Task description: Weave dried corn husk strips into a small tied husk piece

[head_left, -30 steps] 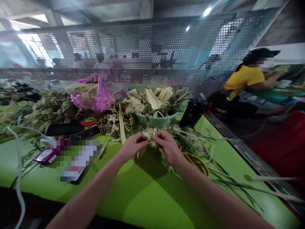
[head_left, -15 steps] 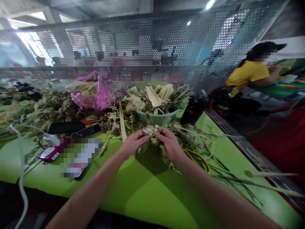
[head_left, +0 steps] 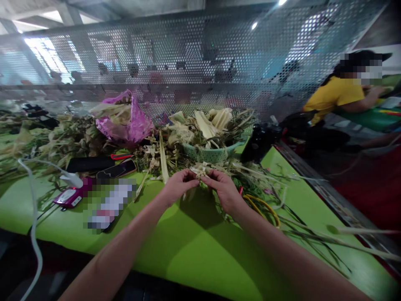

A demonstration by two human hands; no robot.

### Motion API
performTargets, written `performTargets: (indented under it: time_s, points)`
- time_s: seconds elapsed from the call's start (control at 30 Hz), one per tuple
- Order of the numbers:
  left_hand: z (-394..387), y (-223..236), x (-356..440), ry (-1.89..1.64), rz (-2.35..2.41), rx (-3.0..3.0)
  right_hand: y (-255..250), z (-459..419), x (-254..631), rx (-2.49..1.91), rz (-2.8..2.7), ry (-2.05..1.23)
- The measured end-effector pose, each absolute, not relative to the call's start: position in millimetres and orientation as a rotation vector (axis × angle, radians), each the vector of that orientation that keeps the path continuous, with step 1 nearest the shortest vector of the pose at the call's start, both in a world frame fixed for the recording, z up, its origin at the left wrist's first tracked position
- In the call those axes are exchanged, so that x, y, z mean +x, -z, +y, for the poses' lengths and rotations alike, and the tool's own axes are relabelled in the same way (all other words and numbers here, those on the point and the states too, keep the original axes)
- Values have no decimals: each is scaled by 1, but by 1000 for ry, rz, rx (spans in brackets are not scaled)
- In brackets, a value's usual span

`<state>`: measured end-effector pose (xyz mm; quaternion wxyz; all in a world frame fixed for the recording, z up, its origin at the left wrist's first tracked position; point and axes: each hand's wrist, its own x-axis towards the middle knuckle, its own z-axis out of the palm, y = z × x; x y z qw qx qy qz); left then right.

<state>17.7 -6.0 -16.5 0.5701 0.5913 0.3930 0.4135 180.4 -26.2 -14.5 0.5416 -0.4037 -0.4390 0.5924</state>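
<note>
Between my two hands is a small pale bundle of dried husk (head_left: 200, 170), raised a little above the green table (head_left: 188, 259). My left hand (head_left: 181, 186) pinches its left side with thumb and fingers. My right hand (head_left: 224, 189) grips the right side, thumb close to the other thumb. Parts of the bundle are hidden behind the fingers. Just beyond stands a green plastic basket (head_left: 208, 154) heaped with dry husks (head_left: 216, 121). A long pale husk strip (head_left: 163, 156) lies beyond my left hand.
Left are a pink plastic bag (head_left: 138, 121) of husks, phones (head_left: 120, 168), a purple power strip (head_left: 72, 196) and a white cable (head_left: 33, 209). Right are a black bottle (head_left: 258, 142), yellow-handled pliers or similar tool (head_left: 261, 205) and long stalks (head_left: 344, 242). A person in yellow (head_left: 341, 94) sits beyond.
The view has shifted slightly, so the scene sits a little further right. My left fingertips have moved closer to the right ones on the husk bundle; both hands keep hold.
</note>
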Motion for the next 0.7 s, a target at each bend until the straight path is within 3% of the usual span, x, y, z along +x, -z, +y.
performTargets:
  time_s: [0.7]
  points:
    - [-2,15,14,-1030,920,1365,18,-27,177,-973,-1193,-1349]
